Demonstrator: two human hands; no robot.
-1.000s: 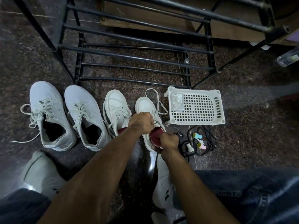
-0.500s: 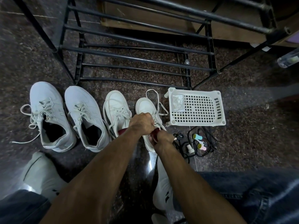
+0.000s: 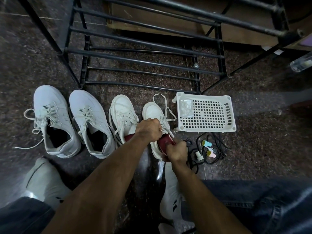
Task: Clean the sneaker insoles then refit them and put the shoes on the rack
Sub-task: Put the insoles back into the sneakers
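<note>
Fitting a red insole point(image 3: 164, 141) into a white sneaker point(image 3: 154, 114).
Left hand point(image 3: 149, 127) is gripping the laces; right hand point(image 3: 176, 152), at 4 o'clock, is pinching the insole.

the right hand point(image 3: 177, 152) has drawn back from the shoe point(image 3: 156, 130) mouth since half a second ago, when it was pushed in close under the left hand point(image 3: 149, 130). the red insole point(image 3: 164, 142) it grips, nearly hidden then, now shows again between the two hands, its heel end lifted out above the opening, much as it showed a second ago.
</note>
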